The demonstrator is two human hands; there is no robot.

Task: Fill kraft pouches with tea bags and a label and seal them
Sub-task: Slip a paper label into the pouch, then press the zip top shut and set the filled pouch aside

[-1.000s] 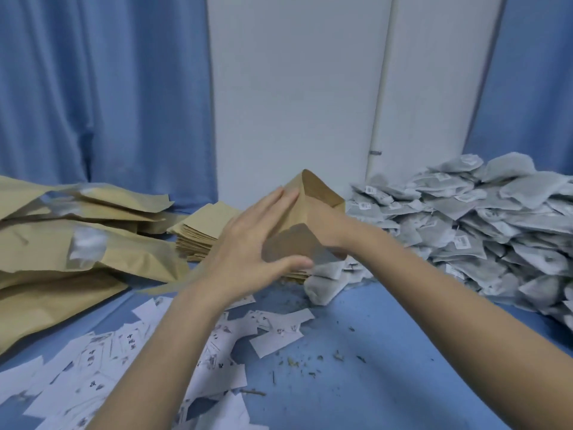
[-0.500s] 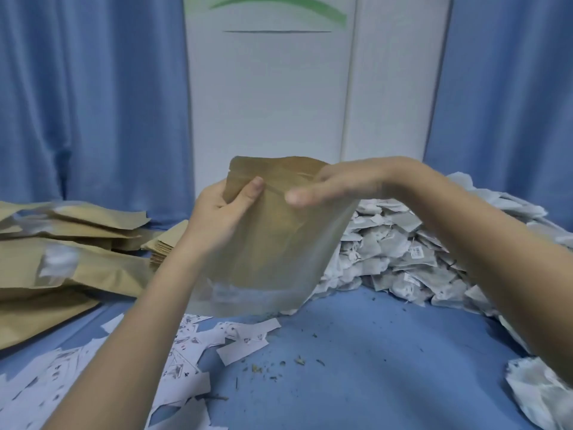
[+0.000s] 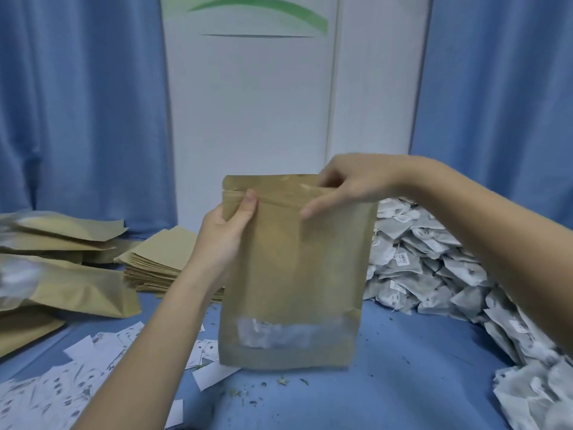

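Surface: blue table (image 3: 387, 383), blue curtains behind.
Change: kraft pouch (image 3: 294, 274) now upright, squarer to camera than before.
Left hand (image 3: 226, 234): thumb pinches pouch's upper left edge.
Right hand (image 3: 350, 184): fingers curl over top rim.
Right edge: tea bags (image 3: 434, 268) heaped.

Both forearms were bare from 6 and 3 o'clock; left hand (image 3: 224, 234) and right hand (image 3: 350, 184) wore no gloves, rings or watch.
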